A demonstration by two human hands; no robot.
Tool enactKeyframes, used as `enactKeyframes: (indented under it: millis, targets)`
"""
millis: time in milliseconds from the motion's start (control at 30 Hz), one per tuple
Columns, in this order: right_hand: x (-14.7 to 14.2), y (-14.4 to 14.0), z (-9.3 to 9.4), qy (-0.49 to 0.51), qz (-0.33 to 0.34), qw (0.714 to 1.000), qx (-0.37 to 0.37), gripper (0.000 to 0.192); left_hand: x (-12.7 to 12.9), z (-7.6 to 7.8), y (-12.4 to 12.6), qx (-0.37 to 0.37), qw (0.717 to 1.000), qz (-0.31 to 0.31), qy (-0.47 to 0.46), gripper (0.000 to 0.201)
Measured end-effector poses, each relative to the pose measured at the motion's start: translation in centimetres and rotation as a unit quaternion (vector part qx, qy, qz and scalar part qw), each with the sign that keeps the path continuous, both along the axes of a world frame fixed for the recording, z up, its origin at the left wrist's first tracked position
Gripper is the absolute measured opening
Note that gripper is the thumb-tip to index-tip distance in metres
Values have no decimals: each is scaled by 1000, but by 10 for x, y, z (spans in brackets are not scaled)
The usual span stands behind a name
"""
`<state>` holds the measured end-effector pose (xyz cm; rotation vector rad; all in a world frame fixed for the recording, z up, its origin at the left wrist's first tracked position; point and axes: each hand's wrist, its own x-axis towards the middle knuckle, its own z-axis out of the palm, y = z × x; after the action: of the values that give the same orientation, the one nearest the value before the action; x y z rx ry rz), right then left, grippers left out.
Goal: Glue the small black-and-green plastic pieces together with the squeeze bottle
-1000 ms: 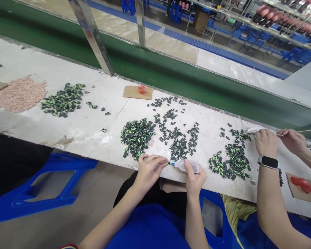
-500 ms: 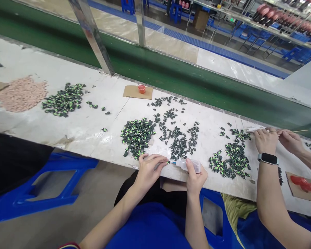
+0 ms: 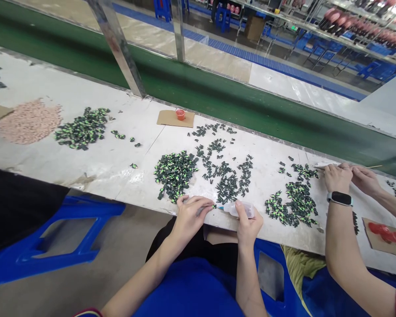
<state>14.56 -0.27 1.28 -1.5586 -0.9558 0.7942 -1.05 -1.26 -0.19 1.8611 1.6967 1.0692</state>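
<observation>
I have a small dark piece with a fleck of green (image 3: 214, 206) pinched between thumb and fingertips of my left hand (image 3: 191, 213), just over the near edge of the bench (image 3: 264, 163). My right hand (image 3: 248, 223) is wrapped round a translucent squeeze bottle (image 3: 239, 209), lying nearly level, its slim blue nozzle (image 3: 220, 207) pointed at the piece; whether tip and piece touch, I cannot tell. My hands are apart, joined only by that line of nozzle and piece

I'd judge the step in hand to be dosing something from the bottle onto the piece. The next move seems to call for a motionless pinch, a light squeeze and a true aim, since the target is tiny

Beyond my left fingers sits a dense mound of black-and-bright-green pieces (image 3: 174, 174), chunky, matt, probably moulded rubber or plastic. Right of it, plain dark slivers (image 3: 227, 188) lie scattered in loose clumps, thin and short. The bench top is whitish, scuffed and stained. Near its far edge a flat brown cardboard sheet (image 3: 166, 117) carries a little tub of red stuff (image 3: 180, 115), glossy-looking. Off to the left spreads a grainy pale-pink heap (image 3: 31, 121). On my right, a co-worker's hands (image 3: 338, 177) meet around a thin pale stick (image 3: 371, 167)
</observation>
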Motion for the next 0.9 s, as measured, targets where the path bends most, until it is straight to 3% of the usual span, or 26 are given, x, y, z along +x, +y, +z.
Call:
enactKeyframes:
  millis: [233,400,633,700,767,833,900]
  targets:
    - [23,1,-2,56,-79,991,90,33,-3,1,1,4,1000,-20,6,8]
    - [42,20,8,15,-101,986,135,49,-6,2,0,6,998,-58,26,10]
    - [47,33,2,-141,-91,981,96,59,-5,-2,-1,26,997,-51,58,12]
    - [43,25,3,-207,-120,961,140,63,-4,-4,-1,26,997,-53,55,12]
    - [37,15,4,-285,-134,930,188,46,-4,-4,0,27,997,-55,45,12]
    - [29,6,4,-339,-77,914,212,18,-5,-3,1,25,997,-60,30,12]
    - [21,1,1,-365,24,908,201,17,-7,-1,2,15,998,-66,15,13]
